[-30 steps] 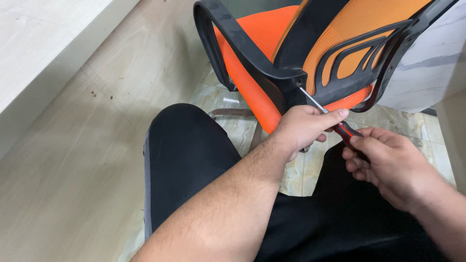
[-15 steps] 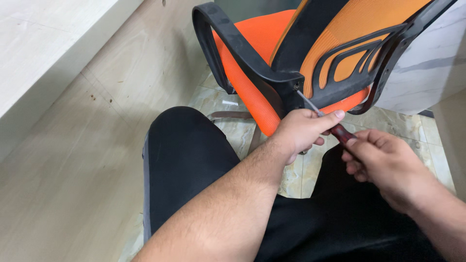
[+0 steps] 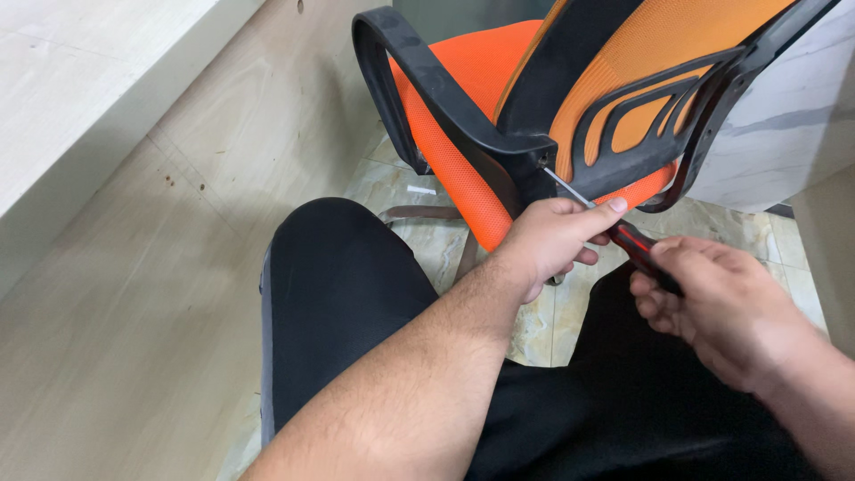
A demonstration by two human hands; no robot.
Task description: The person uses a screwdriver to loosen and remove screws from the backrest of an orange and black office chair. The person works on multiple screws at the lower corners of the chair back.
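Right hand (image 3: pixel 712 307) grip closed around the screwdriver (image 3: pixel 623 233) handle, left hand (image 3: pixel 552 239) fingertips pinching its metal shaft.

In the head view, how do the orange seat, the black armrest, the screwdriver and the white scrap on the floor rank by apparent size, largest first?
1. Orange seat, partly hidden by the backrest.
2. Black armrest; close to the seat in apparent size, so this order is unsure.
3. Screwdriver, mostly covered by the left hand and the right hand.
4. White scrap.

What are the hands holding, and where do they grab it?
A screwdriver. The right hand grips its red and black handle, and the left hand pinches the metal shaft near the handle, with its tip at the black chair frame.
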